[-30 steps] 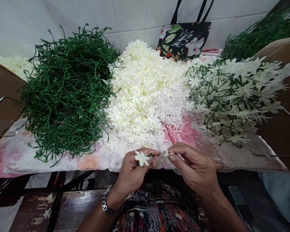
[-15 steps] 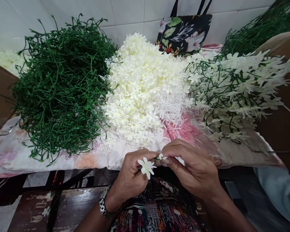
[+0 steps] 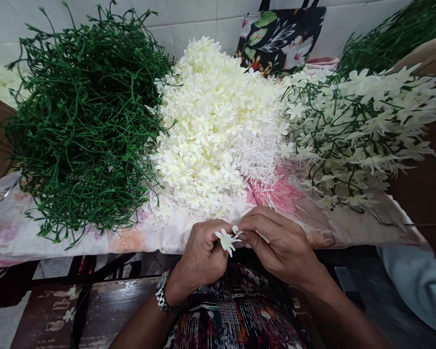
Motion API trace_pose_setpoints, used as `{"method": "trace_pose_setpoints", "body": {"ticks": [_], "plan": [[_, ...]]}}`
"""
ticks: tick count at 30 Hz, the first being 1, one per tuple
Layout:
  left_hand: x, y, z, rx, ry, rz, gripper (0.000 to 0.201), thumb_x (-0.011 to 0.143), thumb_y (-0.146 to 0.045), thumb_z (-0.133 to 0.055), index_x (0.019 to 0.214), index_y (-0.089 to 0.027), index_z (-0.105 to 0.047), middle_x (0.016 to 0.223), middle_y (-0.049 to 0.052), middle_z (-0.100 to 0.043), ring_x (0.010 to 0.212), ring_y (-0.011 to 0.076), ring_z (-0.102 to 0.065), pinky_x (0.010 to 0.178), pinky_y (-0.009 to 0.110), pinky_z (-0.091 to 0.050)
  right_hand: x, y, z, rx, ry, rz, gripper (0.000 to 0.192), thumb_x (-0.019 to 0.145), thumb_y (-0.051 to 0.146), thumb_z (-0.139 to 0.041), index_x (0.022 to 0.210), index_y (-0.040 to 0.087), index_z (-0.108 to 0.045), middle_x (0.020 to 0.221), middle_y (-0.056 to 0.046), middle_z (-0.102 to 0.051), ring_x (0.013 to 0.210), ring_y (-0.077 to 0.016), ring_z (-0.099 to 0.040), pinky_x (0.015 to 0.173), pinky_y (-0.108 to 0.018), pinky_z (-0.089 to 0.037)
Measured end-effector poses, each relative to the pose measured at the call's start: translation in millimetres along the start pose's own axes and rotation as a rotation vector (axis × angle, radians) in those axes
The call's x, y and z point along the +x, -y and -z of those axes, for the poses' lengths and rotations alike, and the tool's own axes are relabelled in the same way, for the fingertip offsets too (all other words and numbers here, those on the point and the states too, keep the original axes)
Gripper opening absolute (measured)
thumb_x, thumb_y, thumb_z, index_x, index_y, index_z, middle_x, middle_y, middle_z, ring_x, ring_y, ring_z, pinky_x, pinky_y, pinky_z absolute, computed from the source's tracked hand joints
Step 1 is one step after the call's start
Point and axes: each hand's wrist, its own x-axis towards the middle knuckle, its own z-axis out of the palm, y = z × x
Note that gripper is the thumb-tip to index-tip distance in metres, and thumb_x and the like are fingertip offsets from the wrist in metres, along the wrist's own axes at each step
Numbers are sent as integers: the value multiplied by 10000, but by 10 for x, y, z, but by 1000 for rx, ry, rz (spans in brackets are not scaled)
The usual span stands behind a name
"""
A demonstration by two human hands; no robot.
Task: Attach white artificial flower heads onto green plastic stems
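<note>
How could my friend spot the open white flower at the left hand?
Find the big white heap beside the dark green stems. Below it in the picture, the open white flower is at the left hand, petals spread wide; the white bloom at the right hand looks smaller.

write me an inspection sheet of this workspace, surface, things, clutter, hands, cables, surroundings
Surface: flower-patterned cloth under the heaps
Job's things: green stems heaped left; loose white blossoms, middle; stemmed blossoms, right
Clutter: two stray flowers on brown wood below
Hands: left hand holds a white flower; right hand pinches a second bloom
Cables: none identifiable
Surroundings: tiled wall, patterned bag, cardboard box at right
</note>
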Motion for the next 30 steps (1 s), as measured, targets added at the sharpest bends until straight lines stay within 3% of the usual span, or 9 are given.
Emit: {"method": "trace_pose_setpoints", "body": {"ticks": [9, 16, 21, 26, 30], "plan": [[5, 4, -40, 47, -16, 15, 198, 616, -24, -360, 559, -195, -277, 500, -55, -297, 470, 78, -287, 470, 209, -225, 2, -51, -72, -32, -18, -1, 169, 863, 56, -456, 788, 174, -551, 651, -13, -542, 602, -120, -501, 536, -228, -415], [-2, 27, -21, -21, -5, 125, 162, 574, -38, -362, 549, -192, -319, 509, -50, -321, 493, 88, -307, 485, 214, -246, 6, -54, -106, -101, -34, 60, 175, 853, 44, -453, 797, 168, -563, 664, -29, -556, 623, -135, -520, 552, -240, -432], [5, 1, 59, -244, 73, 233, 183, 684, -109, -408, 528, -184, -349, 530, -48, -340, 509, 85, -302, 499, 206, -287, -8, -62, -63, -20, -42, 57, 138, 854, 76, -502, 917, 174, -577, 746, -34, -612, 684, -135, -581, 606, -239, -483], [-7, -4, 82, -317, 81, 280, 229, 768, -197, -444, 547, -176, -388, 538, -47, -336, 506, 84, -291, 485, 209, -272, -44, -25, 55, -53, -35, 18, 259, 823, 178, -591, 1080, 173, -555, 888, -62, -634, 796, -170, -607, 701, -289, -519], [-20, -9, 61, -262, 39, 248, 253, 783, -201, -471, 540, -174, -407, 522, -45, -342, 512, 91, -308, 479, 209, -279, -49, 19, 117, -61, -107, 19, 164, 828, 161, -571, 991, 180, -577, 823, -47, -616, 750, -159, -592, 662, -281, -506]]}}
